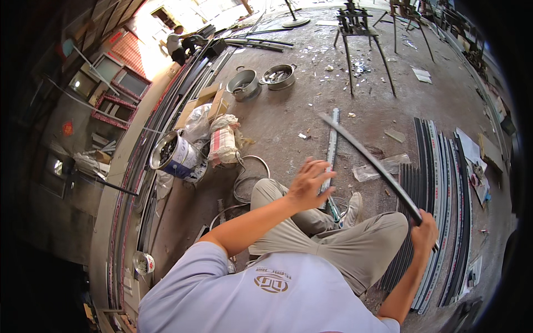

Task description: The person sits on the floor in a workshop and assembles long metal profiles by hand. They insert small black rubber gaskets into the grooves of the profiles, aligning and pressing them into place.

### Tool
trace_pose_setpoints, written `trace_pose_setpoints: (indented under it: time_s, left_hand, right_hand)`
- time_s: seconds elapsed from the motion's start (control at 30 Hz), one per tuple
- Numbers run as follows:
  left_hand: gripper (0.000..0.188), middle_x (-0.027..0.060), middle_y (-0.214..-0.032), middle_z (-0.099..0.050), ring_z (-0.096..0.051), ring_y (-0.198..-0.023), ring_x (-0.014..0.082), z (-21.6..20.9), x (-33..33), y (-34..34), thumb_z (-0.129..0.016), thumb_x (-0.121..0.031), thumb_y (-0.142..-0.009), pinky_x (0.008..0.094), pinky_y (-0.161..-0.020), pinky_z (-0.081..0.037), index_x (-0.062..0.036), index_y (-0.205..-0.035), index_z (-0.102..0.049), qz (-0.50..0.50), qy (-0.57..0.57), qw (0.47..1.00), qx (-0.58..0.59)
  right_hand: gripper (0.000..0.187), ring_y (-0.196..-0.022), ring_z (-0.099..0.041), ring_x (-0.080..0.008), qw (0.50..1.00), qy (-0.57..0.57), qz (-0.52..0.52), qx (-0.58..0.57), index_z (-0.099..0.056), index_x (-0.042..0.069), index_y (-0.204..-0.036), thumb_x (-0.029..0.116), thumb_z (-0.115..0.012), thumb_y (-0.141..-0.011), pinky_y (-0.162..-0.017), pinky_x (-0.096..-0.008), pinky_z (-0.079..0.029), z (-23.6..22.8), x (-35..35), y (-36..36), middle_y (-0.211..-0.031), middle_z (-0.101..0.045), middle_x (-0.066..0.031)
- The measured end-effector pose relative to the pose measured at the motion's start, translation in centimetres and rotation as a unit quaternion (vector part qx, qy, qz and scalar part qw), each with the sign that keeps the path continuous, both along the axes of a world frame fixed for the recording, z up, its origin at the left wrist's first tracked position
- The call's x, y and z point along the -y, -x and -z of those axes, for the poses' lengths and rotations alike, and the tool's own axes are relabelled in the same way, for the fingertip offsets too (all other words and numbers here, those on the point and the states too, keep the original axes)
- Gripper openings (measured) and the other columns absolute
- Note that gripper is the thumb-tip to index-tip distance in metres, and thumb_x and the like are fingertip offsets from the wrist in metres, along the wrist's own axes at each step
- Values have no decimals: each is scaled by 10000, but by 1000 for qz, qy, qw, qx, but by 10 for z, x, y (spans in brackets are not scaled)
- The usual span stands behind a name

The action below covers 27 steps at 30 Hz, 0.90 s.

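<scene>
Seated on the floor with legs folded, I grip a long dark metal profile (pixel 373 161) near its lower end with my right hand (pixel 425 232). The profile slants up and to the left, its far end raised over a pale, flat strip (pixel 333 139) lying on the floor. My left hand (pixel 310 183) is in the air above my knee, fingers apart, holding nothing. Just beyond it lies that pale strip, whose near end runs toward my shoe (pixel 351 211). Beside my right arm, stacked dark and silver profiles (pixel 438 205) lie in rows.
On the left stand a paint bucket (pixel 176 155) of small parts, a white sack (pixel 223 145) and a cardboard box (pixel 202 105). Two metal pots (pixel 243 84) sit farther off. A legged machine stand (pixel 355 28) is at the back. Another person (pixel 176 45) works far left.
</scene>
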<state>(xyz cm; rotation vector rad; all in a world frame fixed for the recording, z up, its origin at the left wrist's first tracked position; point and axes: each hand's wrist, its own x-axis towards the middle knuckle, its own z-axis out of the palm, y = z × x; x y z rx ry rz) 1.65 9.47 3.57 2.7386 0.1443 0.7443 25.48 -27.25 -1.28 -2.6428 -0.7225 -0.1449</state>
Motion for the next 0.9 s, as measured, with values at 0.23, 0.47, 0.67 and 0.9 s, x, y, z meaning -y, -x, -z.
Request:
trace_pose_setpoints:
  time_s: [0.23,0.47,0.67,0.9]
  left_hand:
    - [214,189,-1367,-657,-541,-1318,395,111,-79,163,-659,-225,-961,522,-1160,-350,-104,-1054,-809,-262,-61,951,-150]
    - [473,219,-1527,-508,-455,-1426,392,163,-75,206,-509,-301,-1079,504,-1194,-323,-112,-1510,-558,-344,95,922,-153]
    - [478,233,-1545,-462,-448,-1416,407,159,-80,192,-483,-293,-1090,502,-1176,-344,-87,-1519,-520,-385,60,896,-213]
    - [489,245,-1542,-459,-457,-1393,434,162,-78,192,-470,-307,-1095,499,-1169,-357,-80,-1527,-501,-372,48,899,-226]
  right_hand:
    - [445,-1104,-700,-396,987,42,135,-75,-670,94,-1330,360,-703,-976,-965,-482,-539,45,103,14,-1183,-737,-195]
    - [472,-1054,-711,-421,943,21,220,-247,-679,112,-1317,402,-702,-945,-926,-514,-554,108,119,87,-1116,-748,-213]
    - [382,-998,-714,-406,952,-28,222,-209,-686,99,-1222,350,-708,-935,-842,-517,-568,218,90,129,-1058,-743,-205]
    - [216,-961,-638,-378,968,61,222,-99,-653,66,-910,254,-735,-844,-795,-505,-525,259,82,140,-986,-617,-149]
